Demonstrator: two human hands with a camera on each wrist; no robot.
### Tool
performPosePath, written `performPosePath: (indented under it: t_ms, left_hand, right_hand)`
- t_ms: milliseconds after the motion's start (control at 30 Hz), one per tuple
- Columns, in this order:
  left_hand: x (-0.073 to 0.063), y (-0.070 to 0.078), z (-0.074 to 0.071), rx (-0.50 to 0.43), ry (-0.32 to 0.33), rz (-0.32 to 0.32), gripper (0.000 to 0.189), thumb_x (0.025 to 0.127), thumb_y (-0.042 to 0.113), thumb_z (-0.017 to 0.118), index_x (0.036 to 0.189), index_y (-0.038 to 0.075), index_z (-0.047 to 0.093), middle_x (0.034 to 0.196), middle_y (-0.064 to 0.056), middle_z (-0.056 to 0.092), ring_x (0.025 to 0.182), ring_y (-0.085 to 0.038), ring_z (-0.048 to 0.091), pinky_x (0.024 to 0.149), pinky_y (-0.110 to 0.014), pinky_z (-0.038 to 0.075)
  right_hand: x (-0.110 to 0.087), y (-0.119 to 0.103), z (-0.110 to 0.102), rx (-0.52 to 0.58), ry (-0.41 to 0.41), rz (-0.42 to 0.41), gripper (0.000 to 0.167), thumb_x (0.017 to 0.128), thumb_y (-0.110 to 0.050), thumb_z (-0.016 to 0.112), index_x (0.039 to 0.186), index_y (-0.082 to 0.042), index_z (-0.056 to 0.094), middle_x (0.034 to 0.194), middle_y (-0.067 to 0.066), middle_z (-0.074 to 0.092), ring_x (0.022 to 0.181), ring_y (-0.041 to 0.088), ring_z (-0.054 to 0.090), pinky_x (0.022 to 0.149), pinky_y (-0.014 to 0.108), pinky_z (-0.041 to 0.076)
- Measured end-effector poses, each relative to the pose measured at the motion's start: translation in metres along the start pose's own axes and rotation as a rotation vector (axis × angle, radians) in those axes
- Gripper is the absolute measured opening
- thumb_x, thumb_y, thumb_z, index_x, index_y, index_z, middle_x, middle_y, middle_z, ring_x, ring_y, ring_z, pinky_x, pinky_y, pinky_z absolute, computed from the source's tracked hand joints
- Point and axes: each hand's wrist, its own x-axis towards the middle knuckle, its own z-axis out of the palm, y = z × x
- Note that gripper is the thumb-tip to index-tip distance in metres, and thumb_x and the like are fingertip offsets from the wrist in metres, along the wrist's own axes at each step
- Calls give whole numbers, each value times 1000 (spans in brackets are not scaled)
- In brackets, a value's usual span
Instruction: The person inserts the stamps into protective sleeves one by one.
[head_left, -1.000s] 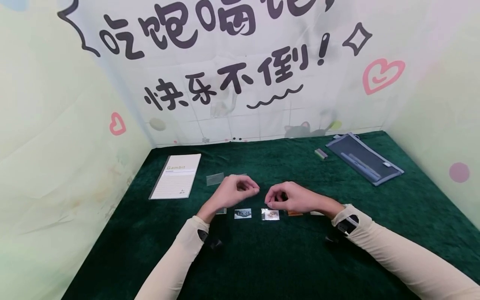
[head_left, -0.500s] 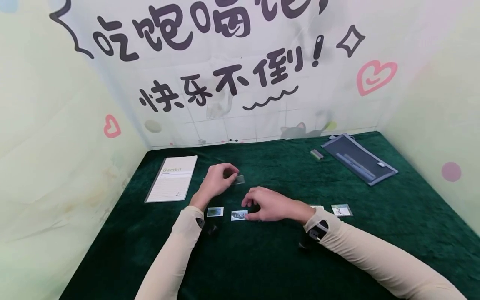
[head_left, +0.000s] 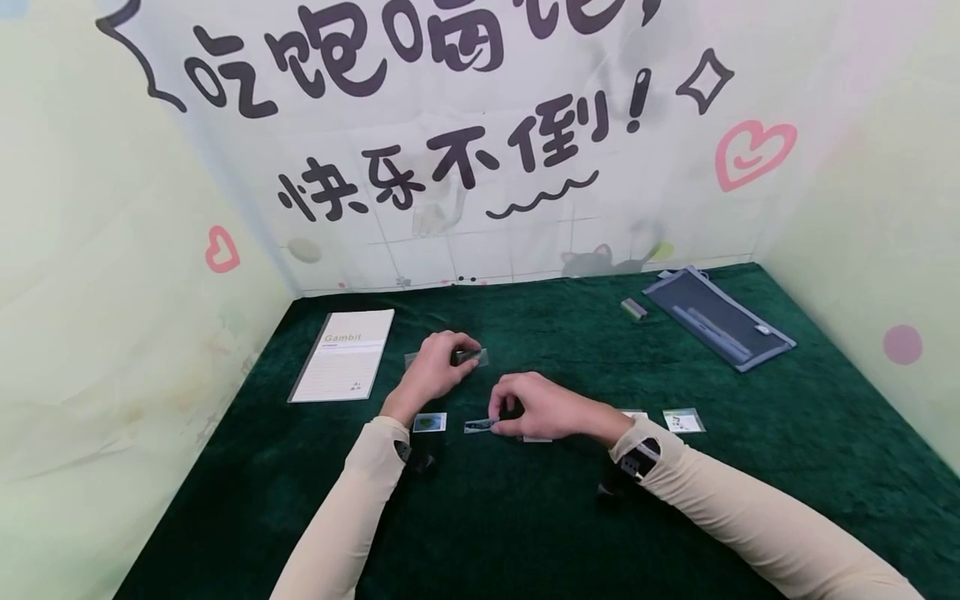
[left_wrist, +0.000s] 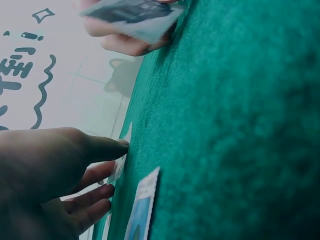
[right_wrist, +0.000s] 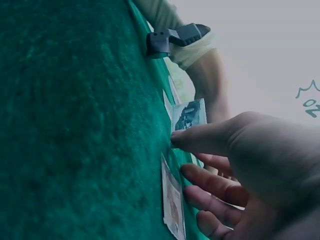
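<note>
My right hand (head_left: 543,406) pinches a postage stamp (right_wrist: 190,116) between thumb and index finger, tilted up off the green cloth. Farther back, my left hand (head_left: 435,367) has its thumb and index finger at a clear plastic sleeve (head_left: 482,358) and appears to pinch its edge. Another clear sleeve (head_left: 410,358) lies partly hidden behind that hand. A blue stamp (head_left: 430,422) lies near my left wrist. Beneath my right hand lies a reddish stamp (right_wrist: 172,202). Toward the right are a partly covered pale piece (head_left: 636,413) and a stamp in a clear sleeve (head_left: 683,421).
A white notebook (head_left: 345,358) lies at the left. At the back right are a blue mesh zip pouch (head_left: 716,321) with pens inside and a small green-and-grey block (head_left: 633,309). A printed cloth wall (head_left: 517,242) closes off the rear.
My left hand has moved back and left to the clear sleeve. My right hand has moved left to the stamp, taken hold of it and tilted it up.
</note>
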Motion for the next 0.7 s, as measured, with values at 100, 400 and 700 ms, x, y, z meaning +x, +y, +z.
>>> performPosePath:
  t_ms: [100, 400, 700]
  left_hand:
    - [0, 1, 0, -37, 24, -4, 29, 102, 19, 78, 131, 18, 74, 121, -4, 72, 115, -23, 65, 109, -50, 54]
    - [-3, 4, -1, -140, 70, 6, 19, 103, 13, 76, 122, 16, 77, 103, 0, 73, 98, -16, 72, 97, -42, 62]
    - [-20, 21, 10, -357, 53, 90, 10, 107, 27, 71, 117, 26, 74, 118, 3, 77, 106, -13, 75, 99, -42, 62]
  right_hand:
    - [0, 1, -2, 42, 4, -1, 9, 98, -31, 80, 104, -31, 74, 106, -9, 69, 95, 13, 65, 84, 36, 55]
    - [1, 2, -8, 128, 53, -4, 8, 101, -25, 78, 108, -24, 74, 97, -7, 76, 86, 13, 72, 78, 31, 59]
    - [-19, 21, -26, 94, 220, 24, 15, 102, -25, 74, 118, -26, 74, 105, -5, 73, 96, 14, 69, 85, 37, 56]
